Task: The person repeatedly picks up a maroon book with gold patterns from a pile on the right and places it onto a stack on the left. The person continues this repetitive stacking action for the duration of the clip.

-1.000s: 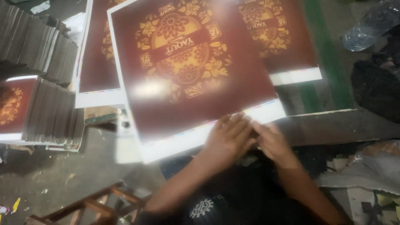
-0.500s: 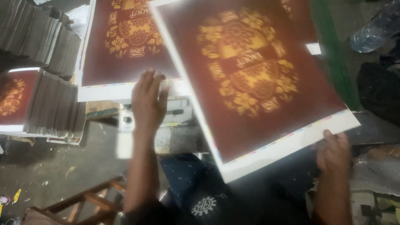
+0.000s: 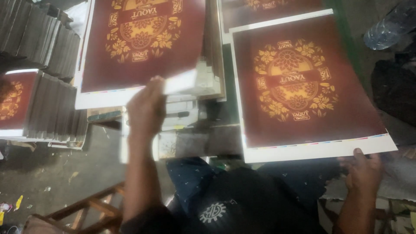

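Up close, the printed sheet (image 3: 303, 86) held on the right is a large glossy rectangle, deep maroon across most of its face, with a golden floral medallion in the middle and a white margin around the edges; a thin strip of small colour bars runs along the near margin. It lies tilted, its near right corner lifted, and light glares off its far part. The right hand (image 3: 363, 171) grasps that near right corner from below, thumb on the white margin, so its grip is clenched on the sheet. The left hand (image 3: 145, 108) is raised over the near edge of the stack of sheets (image 3: 143, 47), which carries the same maroon and gold design; its fingers touch the white near margin of the top sheet, but motion blur keeps me from telling whether that grip is clenched or released. Both stacks rest on a cluttered worktop (image 3: 208, 138). Further left stand grey piles of cut card (image 3: 47, 108), one topped with the same print. A wooden frame (image 3: 82, 208) shows at the bottom left, above a dusty floor (image 3: 43, 173).
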